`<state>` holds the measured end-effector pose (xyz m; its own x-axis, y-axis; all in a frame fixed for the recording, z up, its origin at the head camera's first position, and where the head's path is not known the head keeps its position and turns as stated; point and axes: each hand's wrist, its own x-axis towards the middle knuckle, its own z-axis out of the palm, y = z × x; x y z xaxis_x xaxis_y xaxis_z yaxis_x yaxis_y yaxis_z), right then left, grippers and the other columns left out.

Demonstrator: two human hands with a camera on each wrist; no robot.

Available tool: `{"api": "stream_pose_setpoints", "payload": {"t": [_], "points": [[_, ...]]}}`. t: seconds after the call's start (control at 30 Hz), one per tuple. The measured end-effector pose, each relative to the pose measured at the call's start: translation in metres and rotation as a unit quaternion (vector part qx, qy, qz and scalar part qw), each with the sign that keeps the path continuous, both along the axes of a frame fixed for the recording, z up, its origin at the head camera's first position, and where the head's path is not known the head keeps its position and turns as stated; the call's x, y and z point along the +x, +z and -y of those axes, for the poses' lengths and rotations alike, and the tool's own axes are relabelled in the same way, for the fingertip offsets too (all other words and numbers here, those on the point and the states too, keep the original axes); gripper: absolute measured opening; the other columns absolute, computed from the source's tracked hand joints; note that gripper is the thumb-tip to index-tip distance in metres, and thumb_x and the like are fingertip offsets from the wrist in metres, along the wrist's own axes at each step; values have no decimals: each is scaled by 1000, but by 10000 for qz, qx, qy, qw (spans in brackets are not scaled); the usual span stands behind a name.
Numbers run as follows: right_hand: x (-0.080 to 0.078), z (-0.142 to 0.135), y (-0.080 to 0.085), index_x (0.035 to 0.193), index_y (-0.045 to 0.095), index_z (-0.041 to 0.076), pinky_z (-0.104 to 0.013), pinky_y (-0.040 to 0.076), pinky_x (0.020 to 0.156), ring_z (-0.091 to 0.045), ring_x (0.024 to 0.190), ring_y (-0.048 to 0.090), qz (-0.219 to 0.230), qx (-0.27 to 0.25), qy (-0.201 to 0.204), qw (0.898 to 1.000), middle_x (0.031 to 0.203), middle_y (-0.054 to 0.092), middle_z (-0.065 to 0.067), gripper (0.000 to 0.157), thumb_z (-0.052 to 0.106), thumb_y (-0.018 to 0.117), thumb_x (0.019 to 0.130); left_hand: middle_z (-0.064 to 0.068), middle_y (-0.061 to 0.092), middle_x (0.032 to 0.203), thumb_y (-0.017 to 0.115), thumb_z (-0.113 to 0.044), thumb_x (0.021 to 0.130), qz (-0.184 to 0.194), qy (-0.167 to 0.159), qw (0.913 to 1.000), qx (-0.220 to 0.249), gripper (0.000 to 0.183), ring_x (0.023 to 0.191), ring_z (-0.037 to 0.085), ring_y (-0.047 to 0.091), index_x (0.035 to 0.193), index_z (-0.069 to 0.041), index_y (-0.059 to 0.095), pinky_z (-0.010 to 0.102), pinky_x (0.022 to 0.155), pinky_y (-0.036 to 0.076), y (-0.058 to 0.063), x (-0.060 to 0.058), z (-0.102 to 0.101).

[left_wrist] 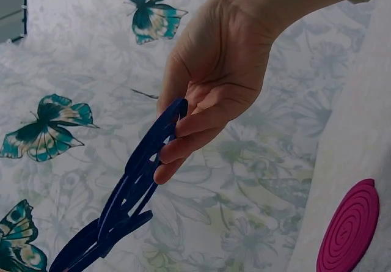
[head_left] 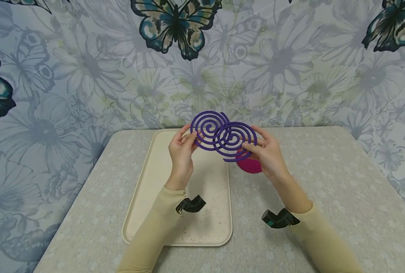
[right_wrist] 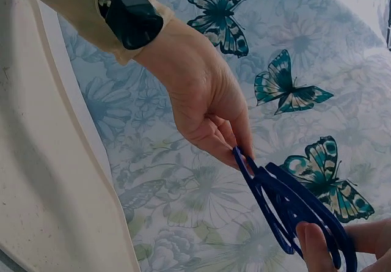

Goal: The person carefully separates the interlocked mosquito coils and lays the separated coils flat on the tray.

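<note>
Two flat purple spirals are held up in the air, overlapping in the middle. My left hand point(head_left: 182, 161) pinches the outer edge of the left spiral point(head_left: 210, 126). At the opposite side, my right hand point(head_left: 271, 157) grips the edge of the right spiral point(head_left: 232, 138) between thumb and fingers. The left wrist view has the right hand point(left_wrist: 223, 70) holding the purple spirals point(left_wrist: 142, 150) nearly edge-on. From the right wrist, the left hand point(right_wrist: 201, 95) appears across the spirals point(right_wrist: 287, 202), with right-hand fingers point(right_wrist: 314, 244) at the lower corner.
A cream tray point(head_left: 151, 182) with small specks lies on the table under the left arm. A tightly coiled pink spiral point(head_left: 251, 167) rests on the table right of the tray, partly hidden by the right hand. Behind the table point(head_left: 325, 170) hangs a butterfly-patterned cloth point(head_left: 277, 68).
</note>
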<state>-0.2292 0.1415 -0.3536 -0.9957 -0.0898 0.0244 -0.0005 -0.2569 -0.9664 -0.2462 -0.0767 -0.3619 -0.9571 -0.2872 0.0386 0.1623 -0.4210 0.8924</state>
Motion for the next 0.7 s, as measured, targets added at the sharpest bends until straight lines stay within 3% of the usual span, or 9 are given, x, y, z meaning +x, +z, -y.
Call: {"api": "stream_pose_setpoints", "payload": {"t": [0.2, 0.4, 0.7], "points": [[2, 3, -3, 148, 27, 1, -22, 58, 63, -10, 65, 71, 2, -367, -215, 9991, 87, 73, 5, 66, -6, 57, 90, -7, 68, 73, 61, -3, 91, 149, -51, 9999, -41, 35, 67, 3, 66, 126, -4, 59, 17, 68, 57, -4, 1, -3], [1, 0, -2, 148, 27, 1, -20, 57, 61, -9, 67, 71, 88, -546, -204, 9983, 86, 74, 6, 66, -7, 57, 90, -10, 71, 79, 65, -3, 88, 133, -279, 9987, -412, 48, 67, 3, 68, 134, -8, 53, 19, 67, 58, -7, 3, -4], [-2, -16, 6, 149, 23, -1, -21, 58, 62, -8, 72, 71, 151, -613, 408, 9972, 87, 75, 4, 67, -9, 55, 90, -6, 75, 85, 65, 1, 87, -125, -617, 9962, -610, 46, 68, 5, 70, 132, -4, 55, 20, 67, 58, -1, 3, 2]]}}
